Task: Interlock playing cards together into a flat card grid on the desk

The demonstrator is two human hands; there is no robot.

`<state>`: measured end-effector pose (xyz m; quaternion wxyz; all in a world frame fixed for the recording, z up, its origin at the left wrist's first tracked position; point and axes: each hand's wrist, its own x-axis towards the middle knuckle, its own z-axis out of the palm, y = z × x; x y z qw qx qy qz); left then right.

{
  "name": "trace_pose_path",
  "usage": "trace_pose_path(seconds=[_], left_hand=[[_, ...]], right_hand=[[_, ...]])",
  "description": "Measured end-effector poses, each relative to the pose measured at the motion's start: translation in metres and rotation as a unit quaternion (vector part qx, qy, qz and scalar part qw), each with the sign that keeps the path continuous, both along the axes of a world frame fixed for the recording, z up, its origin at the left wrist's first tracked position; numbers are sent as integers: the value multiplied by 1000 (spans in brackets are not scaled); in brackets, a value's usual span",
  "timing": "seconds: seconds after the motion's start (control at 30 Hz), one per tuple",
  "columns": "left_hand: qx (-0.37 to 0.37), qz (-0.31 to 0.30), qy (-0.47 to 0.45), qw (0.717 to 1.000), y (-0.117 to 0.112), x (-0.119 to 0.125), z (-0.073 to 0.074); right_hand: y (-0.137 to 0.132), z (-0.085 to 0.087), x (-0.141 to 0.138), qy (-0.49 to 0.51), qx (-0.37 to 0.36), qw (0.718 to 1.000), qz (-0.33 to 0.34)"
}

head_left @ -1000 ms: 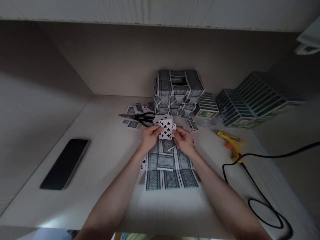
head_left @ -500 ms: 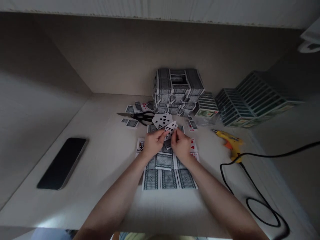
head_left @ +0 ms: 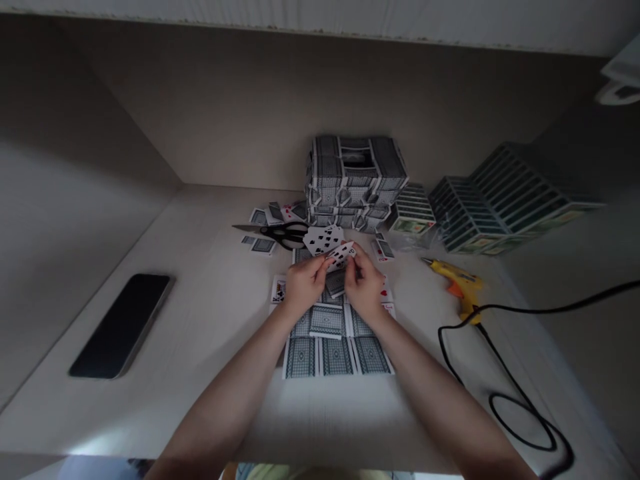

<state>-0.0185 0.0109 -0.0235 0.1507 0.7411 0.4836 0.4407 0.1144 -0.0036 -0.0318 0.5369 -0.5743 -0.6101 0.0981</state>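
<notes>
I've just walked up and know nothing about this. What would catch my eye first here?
Probably the middle, where the left hand and right hand pinch playing cards above rows of face-down cards. Behind them, at the back, stands a block covered in card backs. A yellow glue gun lies to the right, a dark phone to the left.

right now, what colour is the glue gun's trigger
The trigger is orange, seen in the head view.

White, black-pipped playing cards (head_left: 341, 255) are pinched, tilted face up, above grey-patterned cards (head_left: 336, 357) lying face down.
</notes>
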Motion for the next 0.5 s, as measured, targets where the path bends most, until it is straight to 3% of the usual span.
trace_pose_path(seconds=[0.13, 0.33, 0.5], left_hand=[[29, 4, 21, 999, 1, -2, 0], [138, -18, 92, 986, -3, -2, -1], [162, -62, 124, 977, -8, -2, -1]], right_hand=[[1, -1, 0, 40, -10, 999, 9], [2, 1, 0, 81, 13, 996, 36], [-5, 2, -3, 54, 35, 998, 1]])
